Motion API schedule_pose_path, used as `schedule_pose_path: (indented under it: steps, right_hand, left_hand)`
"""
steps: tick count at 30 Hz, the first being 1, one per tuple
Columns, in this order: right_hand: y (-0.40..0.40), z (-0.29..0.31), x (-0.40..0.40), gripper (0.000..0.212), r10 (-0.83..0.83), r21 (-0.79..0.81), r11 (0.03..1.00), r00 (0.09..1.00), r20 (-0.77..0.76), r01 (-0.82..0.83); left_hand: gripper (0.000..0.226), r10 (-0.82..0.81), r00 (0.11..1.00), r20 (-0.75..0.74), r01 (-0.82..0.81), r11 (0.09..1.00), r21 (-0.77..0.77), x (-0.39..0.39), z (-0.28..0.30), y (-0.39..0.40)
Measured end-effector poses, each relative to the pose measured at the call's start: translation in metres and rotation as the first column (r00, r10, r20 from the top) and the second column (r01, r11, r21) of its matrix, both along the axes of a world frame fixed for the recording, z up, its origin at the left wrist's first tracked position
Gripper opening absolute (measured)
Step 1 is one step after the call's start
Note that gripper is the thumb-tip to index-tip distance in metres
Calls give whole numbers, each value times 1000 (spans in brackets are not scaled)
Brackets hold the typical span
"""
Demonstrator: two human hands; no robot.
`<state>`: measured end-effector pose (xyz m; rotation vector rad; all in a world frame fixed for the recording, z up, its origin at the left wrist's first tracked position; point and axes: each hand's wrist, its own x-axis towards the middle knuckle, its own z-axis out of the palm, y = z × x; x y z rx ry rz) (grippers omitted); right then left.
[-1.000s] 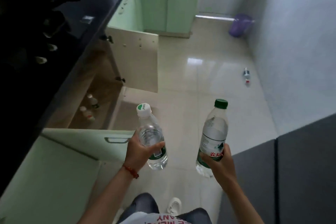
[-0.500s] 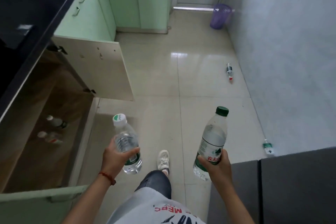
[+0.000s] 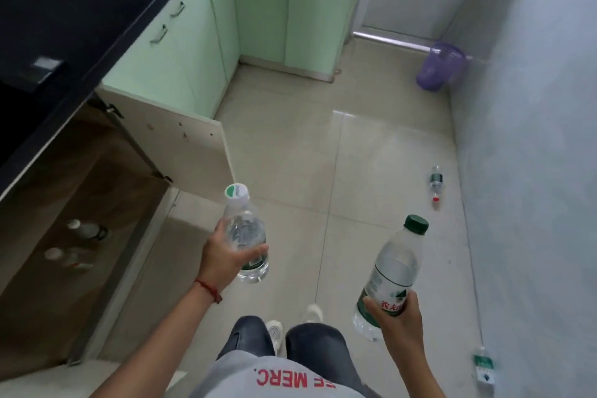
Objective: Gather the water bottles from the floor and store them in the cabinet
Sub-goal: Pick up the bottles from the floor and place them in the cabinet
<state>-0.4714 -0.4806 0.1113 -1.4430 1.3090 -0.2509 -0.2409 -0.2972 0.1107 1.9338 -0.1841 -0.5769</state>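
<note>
Left hand (image 3: pixel 223 260): wrapped around the lower body of a white-capped bottle (image 3: pixel 245 236), held upright just right of the open cabinet (image 3: pixel 84 203); a red cord circles the wrist.
Right hand (image 3: pixel 395 317): clasping a green-capped bottle (image 3: pixel 392 271) by its labelled lower half, cap tilted up and to the right — well right of the cabinet.
Open cabinet: door (image 3: pixel 174 142) swung out over the floor (image 3: pixel 290 155), wood-toned interior exposed under the dark countertop (image 3: pixel 80 3).
Stored bottles (image 3: pixel 77 244): two lying on the cabinet floor, caps to the left, near each other; dim and slightly blurred.
Floor bottle, far (image 3: pixel 435 182): lying on the tiles far right of the cabinet, beside the wall (image 3: pixel 533 139), red cap nearest the viewer.
Floor bottle, near (image 3: pixel 483 368): at the wall's base, lower right — green label visible.
Purple bin (image 3: pixel 441 66): in the far corner beyond the cabinet.
</note>
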Motion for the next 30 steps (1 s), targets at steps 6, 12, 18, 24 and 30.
schedule_pose_path:
  steps: [6, 12, 18, 24, 30]
  right_hand:
    - [-72, -10, 83, 37, 296, 1, 955, 954, -40, -296]
    - [-129, -1, 172, 41, 663, -27, 744, 742, -93, -668]
    - [-119, 5, 251, 40, 874, -54, 473, 476, -103, -880]
    - [-51, -7, 307, 42, 966, -41, 245, 247, -70, -969]
    - [26, -23, 348, 48, 988, -35, 124, 126, -88, -992]
  left_hand:
    - [91, 246, 968, -41, -247, 969, -5, 27, -4, -23]
    - [78, 624, 777, -84, -621, 781, 65, 3, 2, -9]
    - [85, 858, 509, -70, -840, 513, 180, -52, -1, 27]
    - [75, 958, 278, -64, -922, 285, 261, -84, -5, 64]
    - [72, 979, 179, -94, -950, 197, 243, -65, -22, 107]
